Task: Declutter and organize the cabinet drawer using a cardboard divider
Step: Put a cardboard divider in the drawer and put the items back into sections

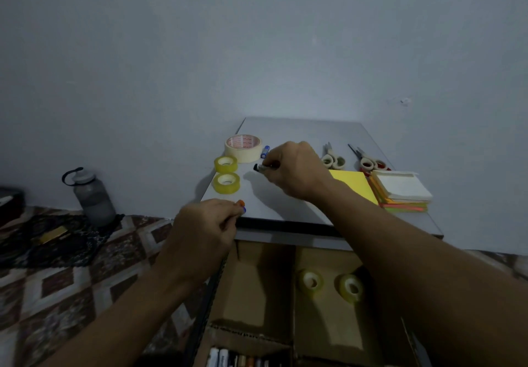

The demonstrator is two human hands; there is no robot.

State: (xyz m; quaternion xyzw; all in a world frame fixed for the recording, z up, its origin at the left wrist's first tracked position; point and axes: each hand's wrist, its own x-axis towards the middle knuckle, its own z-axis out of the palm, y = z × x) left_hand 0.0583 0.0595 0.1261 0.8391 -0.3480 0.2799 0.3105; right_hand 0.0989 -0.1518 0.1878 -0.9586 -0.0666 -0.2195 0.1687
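Cardboard divider [293,295], matte brown, flat-walled, sits in the open drawer [207,303], below & nearer me than both hands. L to R: my left hand [204,225], the nearer one, clenches pens [241,206] capped orange & blue. My right hand [294,169] grips a slim marker [260,167], long axis left-right, over the smooth cabinet top [285,205].

A home room, judging by the patterned carpet [71,275], floor-standing water bottle [93,192] and plain painted wall [257,38].

Tapes [227,183] lay on the surface's [285,132] left, scissors [334,160] behind notepads [400,192] on its right. Before it, in the drawer [205,295], a divider [294,281] held two rolls [311,281]; a bottle [93,195] stood on the floor [57,281], left.
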